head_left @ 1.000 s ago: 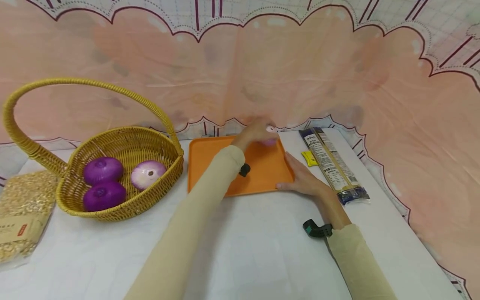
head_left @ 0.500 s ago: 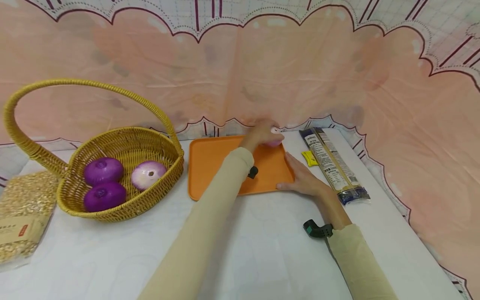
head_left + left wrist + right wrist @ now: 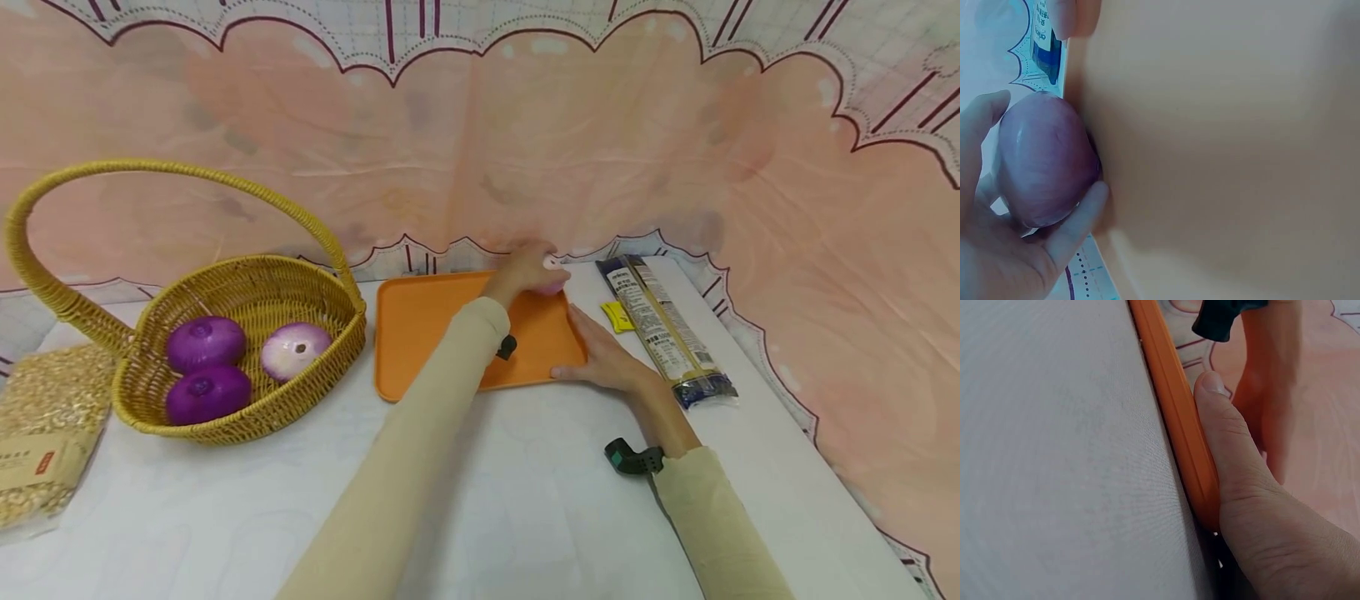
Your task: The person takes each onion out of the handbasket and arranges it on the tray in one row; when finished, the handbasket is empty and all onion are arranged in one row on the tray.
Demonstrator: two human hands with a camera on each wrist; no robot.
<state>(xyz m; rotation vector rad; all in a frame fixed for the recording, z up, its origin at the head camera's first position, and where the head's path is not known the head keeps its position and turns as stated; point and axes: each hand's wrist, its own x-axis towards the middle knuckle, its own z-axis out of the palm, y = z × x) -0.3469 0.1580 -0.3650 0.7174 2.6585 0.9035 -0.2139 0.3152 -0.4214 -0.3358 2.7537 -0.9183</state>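
while left hand (image 3: 527,270) grips onion (image 3: 1045,159) at tray (image 3: 427,312), two o'clock, any slackening could let it roll; right hand (image 3: 606,354), uncurled, touches three o'clock.

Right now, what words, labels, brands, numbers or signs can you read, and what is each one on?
Long packet: possibly "500", not certain; the rest is too small or blurred.
Bag of flakes: print on its beige label and red patch, too small to read.
Small yellow packet: dark marks, unreadable.
No other text that I can make out.
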